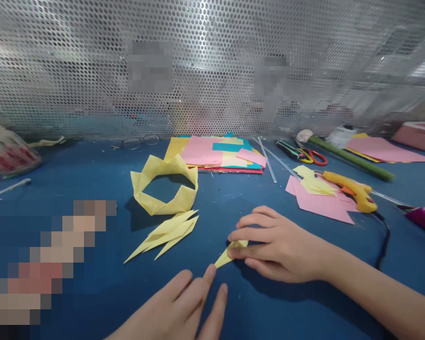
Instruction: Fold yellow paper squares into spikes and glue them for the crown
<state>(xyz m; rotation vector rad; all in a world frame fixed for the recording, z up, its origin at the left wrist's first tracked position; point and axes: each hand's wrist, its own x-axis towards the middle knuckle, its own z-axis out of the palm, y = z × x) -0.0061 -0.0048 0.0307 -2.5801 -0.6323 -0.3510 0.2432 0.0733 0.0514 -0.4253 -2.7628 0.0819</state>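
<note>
A small folded yellow paper piece [224,257] with a pointed end lies on the blue tabletop. My right hand [274,243] rests palm down over its wider end, fingers stretched out and covering part of it. With its index fingertip, my left hand [187,302] touches the pointed end; its thumb stands apart. Several similar yellow paper points [168,231] lie in an overlapping pile left of my hands. Just behind that pile stands a yellow paper ring with a zigzag top [165,205].
Stacked coloured paper [201,153] lies at the back. On the right are a yellow glue gun [354,189] with a black cord, pink paper sheets [326,208], scissors [313,157] and a green stem [354,159]. A perforated metal panel [212,108] rises behind. Pixelation hides the lower left.
</note>
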